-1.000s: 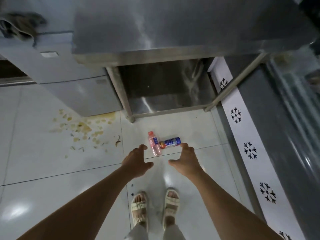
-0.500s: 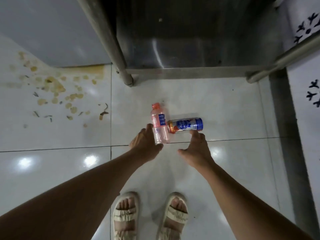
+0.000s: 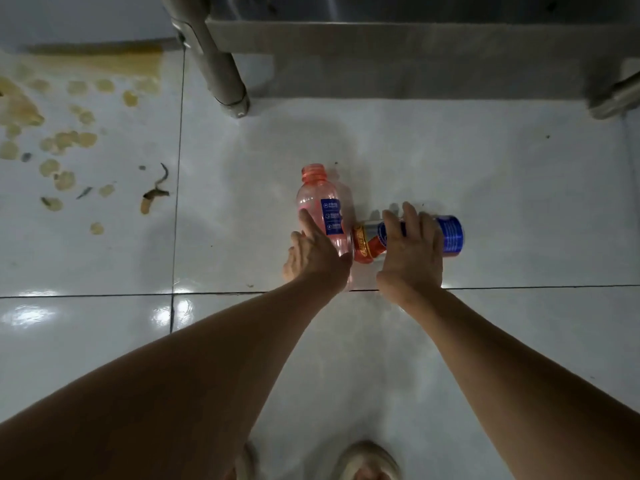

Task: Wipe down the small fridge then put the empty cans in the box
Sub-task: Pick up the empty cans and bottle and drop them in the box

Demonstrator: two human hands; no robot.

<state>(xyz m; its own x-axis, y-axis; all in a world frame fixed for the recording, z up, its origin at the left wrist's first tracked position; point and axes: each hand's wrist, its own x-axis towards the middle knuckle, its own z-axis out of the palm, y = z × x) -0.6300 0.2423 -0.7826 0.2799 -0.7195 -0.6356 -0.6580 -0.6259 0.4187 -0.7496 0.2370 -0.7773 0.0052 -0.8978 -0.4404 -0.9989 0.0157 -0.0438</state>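
left hand (image 3: 317, 252) lies on the pink bottle (image 3: 323, 211); right hand (image 3: 412, 251) covers the can (image 3: 446, 233), both on the floor (image 3: 485, 168).
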